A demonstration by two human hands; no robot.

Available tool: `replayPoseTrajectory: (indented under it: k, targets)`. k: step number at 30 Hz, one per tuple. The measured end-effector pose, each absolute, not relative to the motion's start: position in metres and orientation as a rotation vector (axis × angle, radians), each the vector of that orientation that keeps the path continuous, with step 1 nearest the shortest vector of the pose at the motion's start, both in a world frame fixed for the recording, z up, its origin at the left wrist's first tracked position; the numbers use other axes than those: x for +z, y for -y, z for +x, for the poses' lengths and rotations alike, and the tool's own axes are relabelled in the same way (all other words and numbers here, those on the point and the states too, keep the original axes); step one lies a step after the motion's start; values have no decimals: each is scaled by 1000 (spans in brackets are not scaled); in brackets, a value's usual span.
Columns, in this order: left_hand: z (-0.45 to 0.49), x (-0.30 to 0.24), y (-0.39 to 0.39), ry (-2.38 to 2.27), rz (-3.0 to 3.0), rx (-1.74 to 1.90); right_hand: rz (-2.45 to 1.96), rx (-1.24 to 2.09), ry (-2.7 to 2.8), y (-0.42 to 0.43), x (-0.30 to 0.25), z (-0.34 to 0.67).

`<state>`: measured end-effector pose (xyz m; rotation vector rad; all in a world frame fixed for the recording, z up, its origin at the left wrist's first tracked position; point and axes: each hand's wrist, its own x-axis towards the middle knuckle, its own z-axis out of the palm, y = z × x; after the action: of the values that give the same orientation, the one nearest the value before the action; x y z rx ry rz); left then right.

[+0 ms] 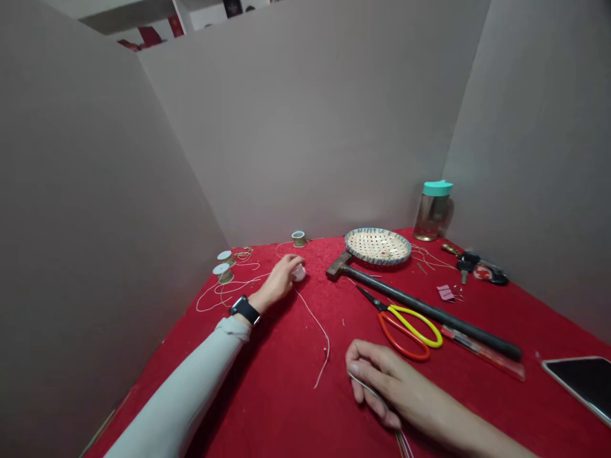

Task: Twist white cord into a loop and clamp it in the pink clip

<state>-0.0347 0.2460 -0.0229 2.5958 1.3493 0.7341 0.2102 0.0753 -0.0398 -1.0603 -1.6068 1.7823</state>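
On the far middle of the red cloth, my left hand (282, 275) has its fingers closed on a small white spool (298, 273). A thin pale cord (319, 321) trails from beside it toward me and bends back near its end. Closer in, my right hand (377, 380) is closed, with thumb and forefinger pinching thin cords (402, 441) that cross the palm and hang out below. Scissors (405, 324) with one yellow and one red handle lie just beyond my right hand. A hammer (420, 305) rests behind them, its head pointing left.
Cord spools (223, 273) with loose loops stand at the left edge, and another spool (298, 238) is by the back wall. A woven basket (377, 244), a teal-lidded bottle (432, 210), keys (464, 267), a pink clip (446, 292) and a phone (582, 381) occupy the right.
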Motion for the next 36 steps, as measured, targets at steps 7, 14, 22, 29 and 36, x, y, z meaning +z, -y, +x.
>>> replayPoseTrajectory:
  k: [7, 14, 22, 29, 36]
  targets:
    - [-69, -18, -305, -1548, 2580, 747, -1073, 1812, 1595, -78, -41, 211]
    - [-80, -16, -334, -1623, 2507, 710, -1084, 1876, 1527, -81, -43, 209]
    - [-75, 6, -310, -1627, 2311, 867, -1082, 1889, 1409, -81, -36, 206]
    - [-14, 12, -187, -1329, 1904, 882, -1062, 1564, 1542, -89, -31, 200]
    - [19, -3, -87, -1041, 1391, 685, -994, 1322, 1740, -88, -28, 195]
